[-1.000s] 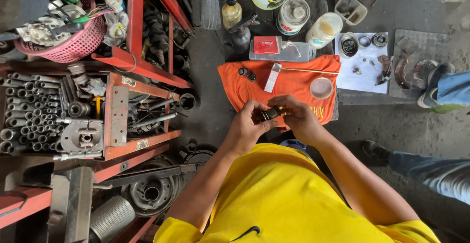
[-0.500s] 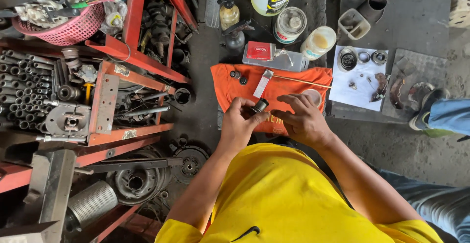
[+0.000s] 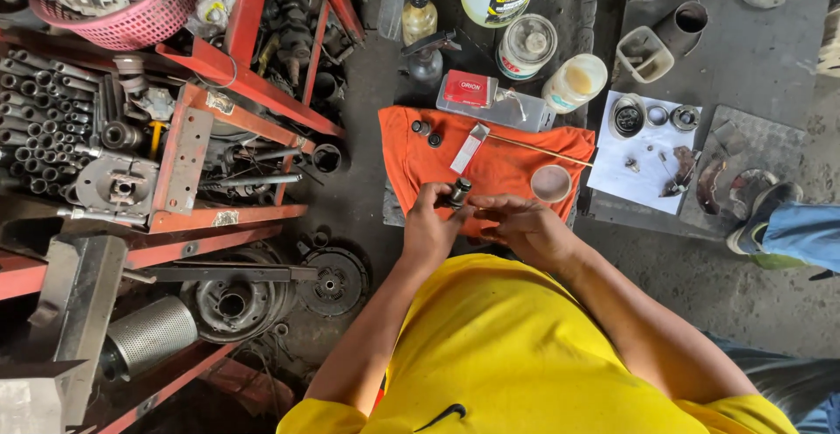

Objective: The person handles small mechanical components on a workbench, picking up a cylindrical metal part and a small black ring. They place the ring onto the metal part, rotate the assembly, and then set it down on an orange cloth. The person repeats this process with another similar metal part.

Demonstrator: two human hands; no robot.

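Note:
My left hand [image 3: 430, 224] grips a small dark cylindrical metal part [image 3: 457, 192] over an orange cloth [image 3: 507, 158] spread on the floor. My right hand [image 3: 525, 224] is beside it, fingers curled toward the part's lower end and touching my left fingers. On the cloth lie a flat white strip [image 3: 469, 148], a thin brass-coloured rod [image 3: 538, 150], two small dark round pieces [image 3: 425, 130] and a shallow round cup [image 3: 550, 183].
A red metal rack [image 3: 197, 141] full of sockets, pipes and engine parts stands at left. Bottles, a tin and a clear box [image 3: 494, 101] sit beyond the cloth. White paper [image 3: 643, 180] with small parts lies right. Another person's shoe [image 3: 759, 221] is at far right.
The view has shifted slightly. My hands stay together over the cloth, and the dark part has turned more upright in my left hand.

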